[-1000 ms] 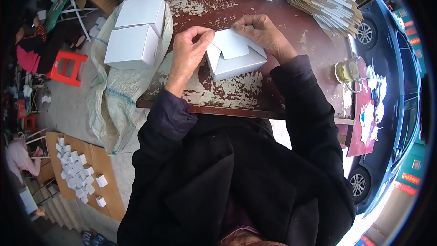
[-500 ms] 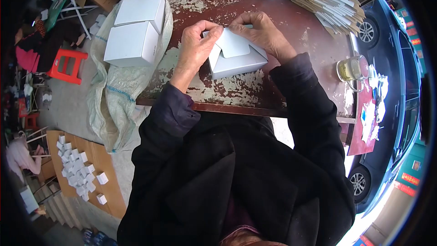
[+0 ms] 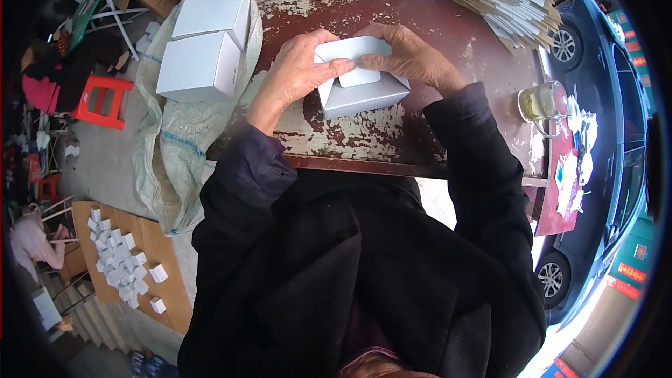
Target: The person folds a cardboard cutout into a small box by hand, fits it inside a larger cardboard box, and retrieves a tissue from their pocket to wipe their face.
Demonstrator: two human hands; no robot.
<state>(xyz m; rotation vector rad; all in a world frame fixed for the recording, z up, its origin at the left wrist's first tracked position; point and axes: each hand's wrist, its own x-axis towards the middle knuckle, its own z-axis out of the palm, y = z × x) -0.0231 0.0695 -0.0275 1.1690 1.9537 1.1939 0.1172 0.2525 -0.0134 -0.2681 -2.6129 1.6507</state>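
A white cardboard box (image 3: 364, 100), partly folded, stands on the worn red table before me. My left hand (image 3: 296, 73) grips its left far side, the thumb pressed on the white flap and the fingers behind it. From the right, my right hand (image 3: 414, 61) holds the same flap, its thumb close to the left thumb and its fingers round the back edge. The flap's tongue (image 3: 360, 78) lies over the box's opening. Most fingertips are hidden behind the card.
Two finished white boxes (image 3: 199, 63) sit on a woven sack (image 3: 185, 133) at the left. Flat box blanks (image 3: 500, 0) are stacked at the back right. A glass mug (image 3: 541, 103) stands near the right edge. Small white boxes (image 3: 120, 264) lie on cardboard at lower left.
Both thumbs have moved down onto the flap, from pinching its upper edge. The flap's far part now stands bent up between my hands, and my fingers have gone behind it.
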